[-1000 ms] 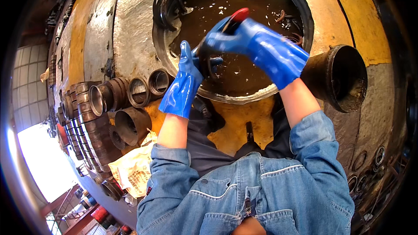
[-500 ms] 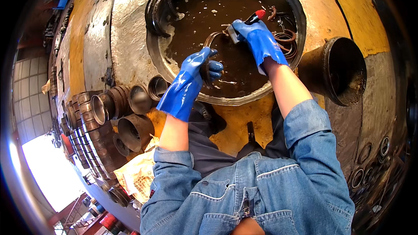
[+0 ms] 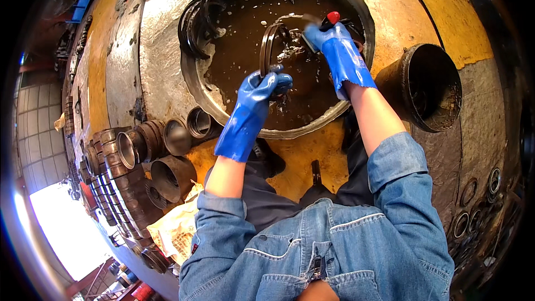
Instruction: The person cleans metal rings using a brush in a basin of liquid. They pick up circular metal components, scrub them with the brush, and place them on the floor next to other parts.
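Observation:
My left hand (image 3: 259, 88), in a blue rubber glove, grips the near side of a dark metal ring (image 3: 266, 50). The ring stands upright above murky brown liquid (image 3: 239, 39) in a big round tub (image 3: 298, 132). My right hand (image 3: 330, 40), gloved likewise, is closed round a hand tool (image 3: 333, 17) with a dark, red-ended handle. The tool's head, by the ring's far right side, is smeared by motion; its kind is unclear. Splashes break the liquid beneath the ring.
Several dark rings (image 3: 192, 28) lean on the tub's left wall. A rusty cylinder (image 3: 409, 86) lies right of the tub. Metal sleeves (image 3: 177, 136) crowd the left, near a crumpled paper sack (image 3: 175, 226). Smaller rings (image 3: 461, 224) lie at lower right.
The ring in my left hand has risen and turned upright, showing more of its curve. My right hand has shifted slightly right and down, and the liquid now splashes.

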{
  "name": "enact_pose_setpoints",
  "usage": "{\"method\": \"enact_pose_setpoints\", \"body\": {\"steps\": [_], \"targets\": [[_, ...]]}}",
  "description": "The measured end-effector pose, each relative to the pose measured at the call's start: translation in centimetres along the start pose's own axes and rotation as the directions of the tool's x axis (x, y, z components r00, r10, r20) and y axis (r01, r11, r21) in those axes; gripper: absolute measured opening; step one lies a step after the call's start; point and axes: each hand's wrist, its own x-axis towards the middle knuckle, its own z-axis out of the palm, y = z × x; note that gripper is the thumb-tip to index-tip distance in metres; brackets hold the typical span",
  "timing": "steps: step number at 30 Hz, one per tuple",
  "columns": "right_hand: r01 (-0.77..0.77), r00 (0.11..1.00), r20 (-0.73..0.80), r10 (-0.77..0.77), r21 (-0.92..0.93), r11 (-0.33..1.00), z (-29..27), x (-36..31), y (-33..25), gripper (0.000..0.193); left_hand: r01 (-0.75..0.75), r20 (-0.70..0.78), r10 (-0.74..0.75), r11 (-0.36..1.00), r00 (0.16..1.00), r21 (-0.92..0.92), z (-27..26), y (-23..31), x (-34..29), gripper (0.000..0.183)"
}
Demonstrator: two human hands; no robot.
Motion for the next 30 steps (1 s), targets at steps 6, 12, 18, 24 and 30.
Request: {"method": "enact_pose_setpoints", "body": {"steps": [6, 12, 18, 24, 30], "targets": [[-0.065, 0.992, 0.099, 0.079, -0.141, 0.988, 1.7, 1.0, 0.1, 0.04, 0.312, 0.046, -0.318, 0.876, 0.947, -0.368, -7.1, 1.8, -0.4, 0.058], [0.061, 0.884, 0.459, -0.09, 0.078, 0.995, 4.9, 1.6, -0.6, 0.034, 0.116, -0.219, -0.131, 0.99, 0.967, -0.08, -7.2, 2.9, -2.4, 0.037], [0.44, 0.703, 0.614, -0.358, 0.02, 0.898, 10.5, -1.8, -2.9, 0.031, -0.075, -0.082, 0.101, 0.958, 0.992, 0.276, -5.7, 3.8, -3.8, 0.036], [0.254, 0.868, 0.48, -0.127, -0.209, 0.944, 8.2, 3.5, -1.1, 0.022, 0.062, -0.257, -0.003, 0.973, 0.966, 0.224, -5.6, 3.8, -3.6, 0.048], [0.211, 0.827, 0.483, -0.288, 0.209, 0.955, 8.9, 1.1, -2.0, 0.027, 0.053, -0.234, 0.005, 0.969, 0.972, 0.24, -5.3, 4.2, -3.3, 0.039]]}}
